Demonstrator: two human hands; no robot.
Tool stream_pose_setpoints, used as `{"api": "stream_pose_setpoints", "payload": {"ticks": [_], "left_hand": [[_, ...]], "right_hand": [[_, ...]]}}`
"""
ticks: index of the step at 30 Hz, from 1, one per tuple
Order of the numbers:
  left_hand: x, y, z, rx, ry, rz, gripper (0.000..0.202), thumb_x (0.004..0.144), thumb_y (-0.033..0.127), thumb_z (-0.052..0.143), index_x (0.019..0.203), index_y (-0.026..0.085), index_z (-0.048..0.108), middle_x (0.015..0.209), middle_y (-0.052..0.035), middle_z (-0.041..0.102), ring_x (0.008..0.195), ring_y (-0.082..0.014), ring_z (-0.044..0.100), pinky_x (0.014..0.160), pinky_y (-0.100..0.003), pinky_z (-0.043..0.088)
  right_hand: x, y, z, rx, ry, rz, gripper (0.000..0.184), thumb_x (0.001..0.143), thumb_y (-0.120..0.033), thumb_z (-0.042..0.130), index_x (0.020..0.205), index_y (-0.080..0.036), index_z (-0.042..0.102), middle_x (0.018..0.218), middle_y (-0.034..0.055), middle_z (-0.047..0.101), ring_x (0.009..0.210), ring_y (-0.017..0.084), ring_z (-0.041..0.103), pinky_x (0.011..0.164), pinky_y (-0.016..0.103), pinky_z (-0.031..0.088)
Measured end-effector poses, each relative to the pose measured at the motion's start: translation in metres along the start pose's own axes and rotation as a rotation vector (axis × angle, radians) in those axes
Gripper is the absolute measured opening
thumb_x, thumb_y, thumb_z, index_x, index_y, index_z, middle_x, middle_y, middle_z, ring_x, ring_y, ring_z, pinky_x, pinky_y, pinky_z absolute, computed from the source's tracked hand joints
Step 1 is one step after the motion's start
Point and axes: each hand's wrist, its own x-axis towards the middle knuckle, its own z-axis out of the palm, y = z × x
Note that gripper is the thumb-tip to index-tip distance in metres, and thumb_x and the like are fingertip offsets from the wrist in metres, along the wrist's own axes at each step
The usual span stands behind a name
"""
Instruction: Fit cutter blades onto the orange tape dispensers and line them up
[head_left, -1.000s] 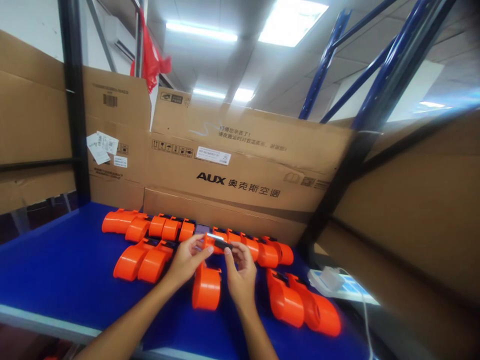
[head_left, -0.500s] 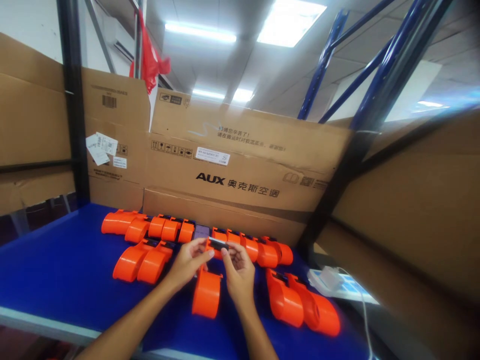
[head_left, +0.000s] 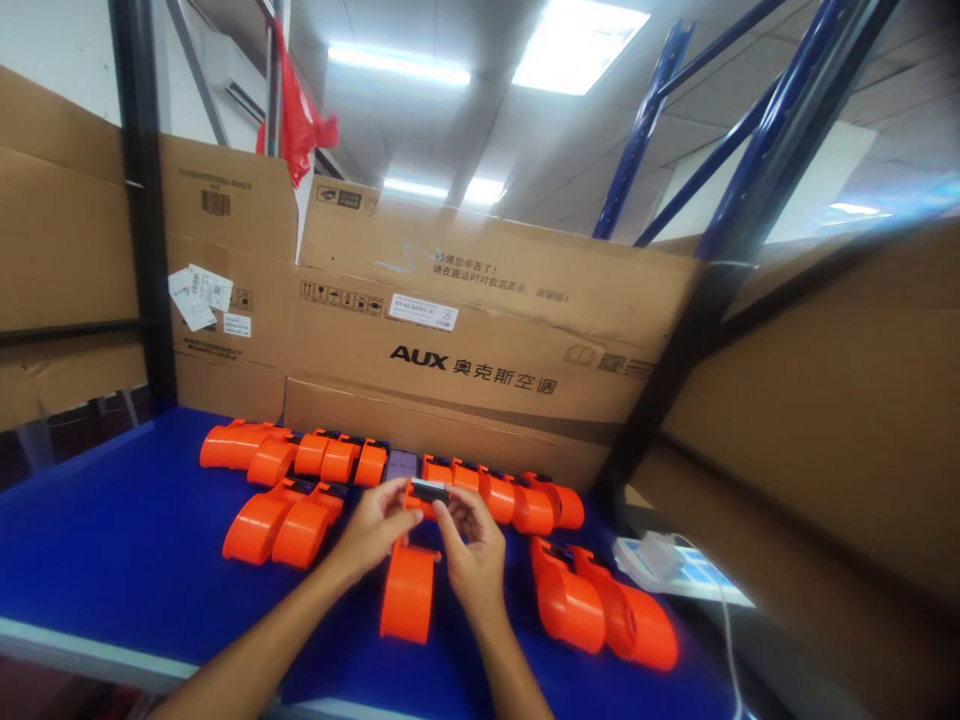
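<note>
My left hand (head_left: 373, 532) and my right hand (head_left: 471, 548) meet over the blue table (head_left: 112, 540), both pinching a small dark strip-shaped part (head_left: 429, 490) at the top of an orange plastic tape dispenser (head_left: 407, 592) that lies between them. Fingers of both hands are curled round that part. A row of orange dispensers (head_left: 330, 457) runs along the back, with a purple-screened phone (head_left: 401, 464) in its middle. Two more dispensers (head_left: 281, 523) lie left of my left hand, and two others (head_left: 600, 610) lie to the right.
Large cardboard boxes (head_left: 480, 340) stand behind the table and on both sides. A black post (head_left: 139, 220) rises at the left and blue rack beams (head_left: 757, 160) at the right. A white charger with cable (head_left: 656, 555) lies at the right edge.
The small dark part and both hands have shifted slightly left and closer together over the dispenser's top; the dispenser has tilted a little.
</note>
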Motion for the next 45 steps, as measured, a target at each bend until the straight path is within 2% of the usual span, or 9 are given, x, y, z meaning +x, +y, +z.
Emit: {"api": "stream_pose_setpoints", "payload": {"ticks": [7,19,23,25,28,30,36,42,45], "left_hand": [[0.001,-0.001,-0.002,0.067,-0.002,0.006,0.044,0.076,0.036,0.074,0.115,0.016,0.064,0.073,-0.0003,0.065,0.051,-0.0109,0.052,0.049,-0.023,0.043],[0.002,-0.009,-0.004,0.183,0.047,0.031,0.039,0.081,0.036,0.067,0.115,0.016,0.063,0.075,0.0000,0.062,0.052,-0.0116,0.055,0.053,-0.025,0.049],[0.003,-0.011,-0.007,0.205,0.124,0.021,0.039,0.080,0.036,0.069,0.114,0.017,0.063,0.073,0.0003,0.061,0.051,-0.0120,0.055,0.052,-0.025,0.049],[0.003,-0.011,-0.008,0.200,0.142,0.013,0.040,0.078,0.035,0.070,0.113,0.017,0.063,0.077,-0.0008,0.063,0.052,-0.0117,0.054,0.051,-0.025,0.048],[0.003,-0.011,-0.008,0.185,0.143,0.006,0.040,0.076,0.034,0.072,0.111,0.016,0.064,0.084,-0.0030,0.064,0.054,-0.0107,0.053,0.049,-0.023,0.046],[0.003,-0.010,-0.008,0.181,0.140,0.004,0.039,0.076,0.034,0.072,0.110,0.016,0.064,0.085,-0.0033,0.065,0.053,-0.0101,0.052,0.048,-0.022,0.044],[0.003,-0.008,-0.007,0.172,0.131,0.014,0.039,0.076,0.033,0.072,0.109,0.015,0.065,0.081,-0.0021,0.064,0.053,-0.0099,0.051,0.047,-0.021,0.043],[0.003,-0.010,-0.006,0.182,0.144,0.024,0.037,0.074,0.033,0.072,0.107,0.016,0.066,0.081,-0.0020,0.064,0.053,-0.0101,0.051,0.047,-0.022,0.043],[0.003,-0.007,-0.006,0.179,0.150,0.025,0.037,0.074,0.033,0.073,0.106,0.016,0.066,0.080,-0.0020,0.064,0.053,-0.0107,0.052,0.047,-0.022,0.044]], "right_hand": [[-0.003,-0.001,-0.001,-0.075,-0.013,-0.035,0.029,0.087,-0.039,0.068,0.109,-0.019,0.068,0.086,0.0056,0.067,0.069,0.017,0.060,0.063,0.029,0.052],[0.000,-0.010,-0.004,-0.181,-0.057,-0.121,0.028,0.091,-0.037,0.059,0.111,-0.020,0.070,0.090,0.0063,0.068,0.072,0.017,0.061,0.066,0.029,0.051],[0.005,-0.001,-0.011,-0.249,0.105,0.002,0.038,0.093,-0.044,0.050,0.116,-0.019,0.066,0.106,0.0109,0.071,0.094,0.025,0.066,0.083,0.036,0.051],[0.008,0.006,-0.016,-0.365,0.191,0.111,0.045,0.091,-0.048,0.048,0.123,-0.018,0.061,0.117,0.0137,0.068,0.109,0.029,0.063,0.095,0.044,0.046],[0.012,0.014,-0.023,-0.634,0.163,0.304,0.059,0.086,-0.053,0.050,0.135,-0.020,0.050,0.137,0.0177,0.055,0.130,0.037,0.047,0.105,0.059,0.032],[0.013,0.015,-0.026,-0.747,0.097,0.410,0.063,0.085,-0.056,0.049,0.139,-0.023,0.045,0.143,0.0187,0.048,0.135,0.040,0.040,0.103,0.064,0.030],[0.015,0.009,-0.031,-0.820,0.059,0.576,0.058,0.087,-0.061,0.043,0.130,-0.022,0.047,0.134,0.0225,0.047,0.128,0.040,0.043,0.094,0.059,0.038],[0.016,0.014,-0.034,-0.842,0.038,0.557,0.047,0.085,-0.059,0.048,0.117,-0.025,0.055,0.123,0.0189,0.054,0.122,0.040,0.048,0.094,0.064,0.034],[0.012,0.020,-0.033,-0.803,0.015,0.503,0.037,0.084,-0.056,0.050,0.103,-0.026,0.061,0.114,0.0155,0.059,0.116,0.039,0.053,0.092,0.061,0.038]]}}
